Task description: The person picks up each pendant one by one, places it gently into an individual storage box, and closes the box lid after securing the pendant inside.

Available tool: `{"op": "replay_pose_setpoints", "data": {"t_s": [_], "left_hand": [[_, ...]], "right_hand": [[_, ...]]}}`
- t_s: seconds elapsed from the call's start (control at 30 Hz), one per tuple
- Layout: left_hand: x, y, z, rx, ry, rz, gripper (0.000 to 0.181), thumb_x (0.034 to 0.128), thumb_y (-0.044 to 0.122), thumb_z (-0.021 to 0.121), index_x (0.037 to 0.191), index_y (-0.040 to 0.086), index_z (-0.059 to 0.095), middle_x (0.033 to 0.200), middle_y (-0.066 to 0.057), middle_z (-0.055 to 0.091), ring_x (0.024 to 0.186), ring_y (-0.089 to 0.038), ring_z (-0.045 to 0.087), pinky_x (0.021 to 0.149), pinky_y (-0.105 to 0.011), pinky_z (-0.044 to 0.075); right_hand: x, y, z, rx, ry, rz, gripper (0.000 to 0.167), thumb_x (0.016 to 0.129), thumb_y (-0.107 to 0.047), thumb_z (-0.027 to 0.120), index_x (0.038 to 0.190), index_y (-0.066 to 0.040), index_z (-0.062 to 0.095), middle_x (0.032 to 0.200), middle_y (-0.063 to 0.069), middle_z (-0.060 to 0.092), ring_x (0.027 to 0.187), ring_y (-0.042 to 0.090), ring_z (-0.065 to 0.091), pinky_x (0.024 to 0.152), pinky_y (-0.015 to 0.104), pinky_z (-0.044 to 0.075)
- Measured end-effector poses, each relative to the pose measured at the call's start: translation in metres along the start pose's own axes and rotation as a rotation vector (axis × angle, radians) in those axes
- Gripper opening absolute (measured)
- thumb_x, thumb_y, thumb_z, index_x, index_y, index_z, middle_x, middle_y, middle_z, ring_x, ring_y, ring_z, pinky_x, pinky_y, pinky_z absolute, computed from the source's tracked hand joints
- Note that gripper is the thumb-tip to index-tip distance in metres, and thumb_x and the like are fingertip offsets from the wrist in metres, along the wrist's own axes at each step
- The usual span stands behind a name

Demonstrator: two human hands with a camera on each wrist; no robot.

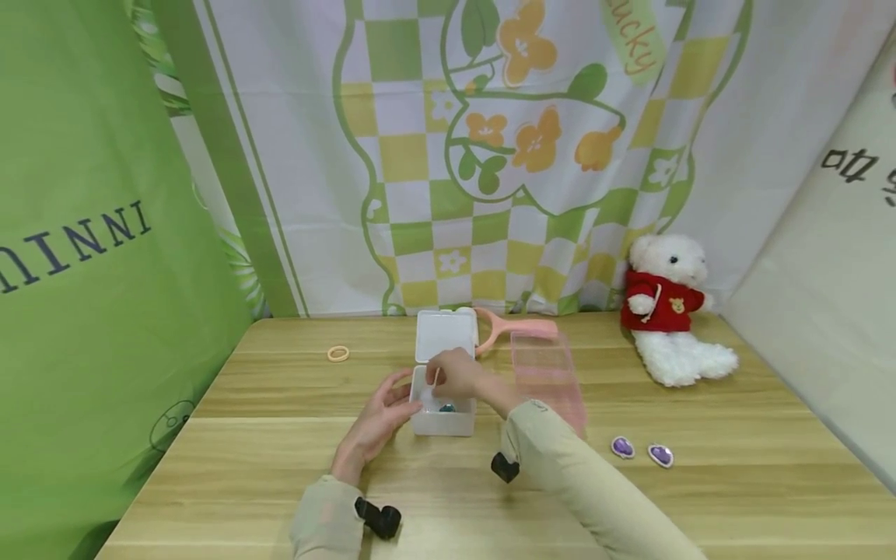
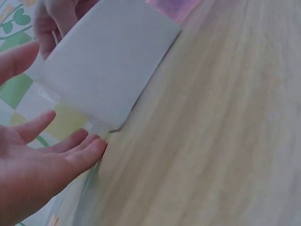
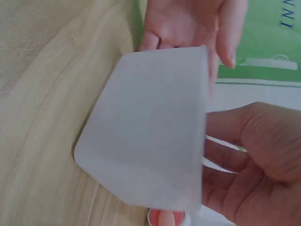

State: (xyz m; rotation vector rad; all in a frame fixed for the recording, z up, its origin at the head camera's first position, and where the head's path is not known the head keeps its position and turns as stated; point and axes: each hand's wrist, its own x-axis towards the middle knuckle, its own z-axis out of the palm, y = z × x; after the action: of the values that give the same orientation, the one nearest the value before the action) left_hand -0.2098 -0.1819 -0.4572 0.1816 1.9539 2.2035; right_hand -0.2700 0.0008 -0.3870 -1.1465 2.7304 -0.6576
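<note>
A white box (image 1: 442,422) with its lid (image 1: 446,336) flipped back stands at mid-table. My right hand (image 1: 455,375) reaches into it from above, fingers bent downward. The box wall (image 3: 146,127) hides those fingertips in the right wrist view, so whether they pinch anything is unclear. A small teal piece (image 1: 446,407) lies inside. At the box's left side is my left hand (image 1: 381,418), fingers loosely extended and thumb near the front rim. The left wrist view shows these fingers (image 2: 87,153) spread close to the box wall (image 2: 113,61).
Right of the box lie a pink looped handle piece (image 1: 525,328) and a clear pink case (image 1: 549,381). Two purple gem pieces (image 1: 623,447) are farther right. A pale orange ring (image 1: 338,354) lies at back left. A white plush bear (image 1: 665,311) sits at back right.
</note>
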Motion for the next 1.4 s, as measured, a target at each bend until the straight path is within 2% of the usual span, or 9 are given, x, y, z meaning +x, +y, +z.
{"op": "replay_pose_setpoints", "data": {"t_s": [0.13,0.27,0.33,0.47,0.57,0.63,0.93,1.1,1.4], "left_hand": [[-0.001,0.011,0.005,0.055,0.140,0.072,0.063,0.0885,0.003,0.061,0.144,-0.002,0.031,0.145,-0.030,0.033,0.132,-0.044,0.034,0.108,-0.050,0.032],[-0.004,0.029,0.021,0.117,0.243,0.204,0.053,0.0866,0.000,0.063,0.135,-0.006,0.042,0.137,-0.027,0.043,0.128,-0.045,0.040,0.106,-0.046,0.037],[-0.005,0.038,0.036,0.127,0.216,0.270,0.051,0.0852,-0.004,0.064,0.132,-0.009,0.044,0.133,-0.029,0.046,0.125,-0.046,0.043,0.102,-0.042,0.042],[-0.005,0.046,0.075,0.160,0.051,0.337,0.050,0.0844,-0.005,0.064,0.130,-0.011,0.045,0.132,-0.030,0.046,0.121,-0.046,0.046,0.100,-0.042,0.045],[0.000,0.044,0.103,0.214,-0.036,0.310,0.052,0.0858,0.003,0.066,0.132,-0.006,0.046,0.135,-0.024,0.047,0.123,-0.042,0.047,0.102,-0.048,0.041],[0.003,0.040,0.119,0.270,-0.041,0.275,0.055,0.0852,0.008,0.069,0.134,-0.003,0.046,0.138,-0.020,0.046,0.124,-0.040,0.046,0.103,-0.050,0.040],[0.023,0.010,0.152,0.460,0.095,0.150,0.083,0.0752,0.018,0.080,0.143,0.000,0.034,0.144,-0.026,0.035,0.129,-0.045,0.036,0.102,-0.062,0.032],[0.030,-0.001,0.159,0.390,0.120,0.063,0.094,0.0742,0.017,0.081,0.147,-0.003,0.025,0.149,-0.028,0.027,0.131,-0.046,0.033,0.103,-0.062,0.031],[0.040,-0.015,0.163,0.212,0.041,0.005,0.093,0.0787,0.011,0.075,0.149,-0.006,0.017,0.151,-0.030,0.021,0.133,-0.049,0.030,0.105,-0.056,0.032]], "right_hand": [[-0.023,0.010,-0.011,0.102,0.148,-0.041,0.006,0.081,-0.003,0.070,0.085,-0.003,0.066,0.076,0.005,0.068,0.070,0.015,0.063,0.070,0.027,0.053],[-0.052,0.025,-0.027,0.182,0.264,-0.017,0.007,0.084,-0.004,0.068,0.090,-0.002,0.066,0.081,0.004,0.067,0.071,0.015,0.063,0.066,0.025,0.053],[-0.069,0.032,-0.037,0.193,0.304,0.017,0.007,0.085,-0.005,0.069,0.092,-0.004,0.067,0.083,0.004,0.067,0.074,0.015,0.064,0.067,0.026,0.053],[-0.103,0.051,-0.056,0.195,0.374,0.057,0.008,0.085,-0.005,0.070,0.092,-0.004,0.067,0.085,0.004,0.068,0.077,0.017,0.065,0.068,0.030,0.055],[-0.127,0.067,-0.064,0.199,0.405,0.108,0.008,0.085,-0.005,0.069,0.093,-0.002,0.068,0.085,0.006,0.069,0.077,0.019,0.065,0.068,0.030,0.054],[-0.143,0.076,-0.069,0.198,0.416,0.154,0.010,0.086,-0.006,0.069,0.094,-0.001,0.068,0.085,0.006,0.069,0.077,0.019,0.065,0.069,0.030,0.053],[-0.205,0.116,-0.064,0.233,0.426,0.285,0.012,0.087,-0.008,0.068,0.096,0.000,0.067,0.086,0.006,0.069,0.078,0.016,0.063,0.070,0.026,0.053],[-0.238,0.139,-0.054,0.270,0.429,0.335,0.017,0.088,-0.006,0.067,0.100,0.007,0.066,0.089,0.011,0.069,0.080,0.015,0.063,0.069,0.025,0.053],[-0.287,0.171,-0.035,0.411,0.375,0.476,0.028,0.089,-0.005,0.065,0.108,0.014,0.060,0.093,0.015,0.067,0.079,0.009,0.060,0.063,0.025,0.053]]}}
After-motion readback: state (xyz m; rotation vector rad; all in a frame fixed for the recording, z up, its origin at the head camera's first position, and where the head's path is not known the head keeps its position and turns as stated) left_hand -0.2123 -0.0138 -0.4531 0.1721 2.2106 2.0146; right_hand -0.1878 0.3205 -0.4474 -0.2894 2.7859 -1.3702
